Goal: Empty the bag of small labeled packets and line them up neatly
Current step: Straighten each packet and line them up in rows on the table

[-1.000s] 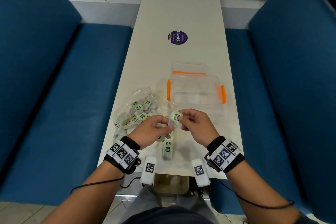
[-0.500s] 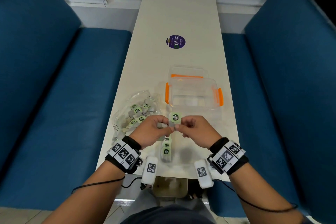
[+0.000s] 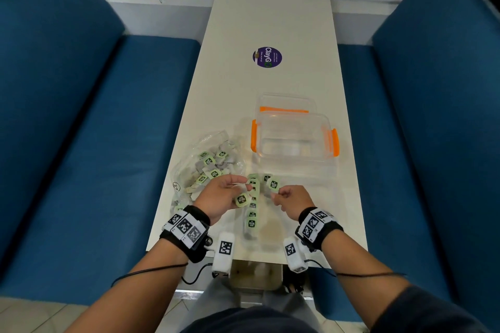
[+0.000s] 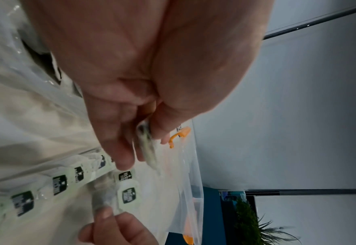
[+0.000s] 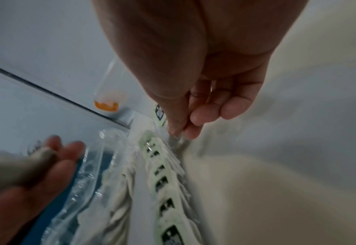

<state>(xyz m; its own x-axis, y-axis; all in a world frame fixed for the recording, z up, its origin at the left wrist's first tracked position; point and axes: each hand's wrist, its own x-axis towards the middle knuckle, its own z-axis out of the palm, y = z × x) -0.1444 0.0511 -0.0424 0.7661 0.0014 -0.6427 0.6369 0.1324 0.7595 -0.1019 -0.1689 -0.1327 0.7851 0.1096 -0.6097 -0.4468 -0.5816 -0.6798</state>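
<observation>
I observe a long cream counter running from 6 to 12 o'clock in the head view, flanked by blue upholstered benches at 9 and 3 o'clock. A white wall with a sill closes the far end. A round purple sticker lies on the counter toward 12 o'clock.

The clear plastic bag lies crumpled at 10 o'clock from my hands, with several green-labelled packets inside it. A clear container with orange clips stands at 1 o'clock, just beside the bag; its lid rests behind it.

A row of packets runs along the counter's midline between my hands, overlapping one another, labels up. The left wrist view confirms the overlap.

My left hand is curled, thumb and fingers pinching a loose packet at its right edge, just beside the row. My right hand is clenched, thumb and forefinger grasping the lower edge of a second packet, which stands tilted above the far end of the row. In the right wrist view the pinch is visible but motion blur obscures the label.

Both wrists carry black bands with coded markers.
</observation>
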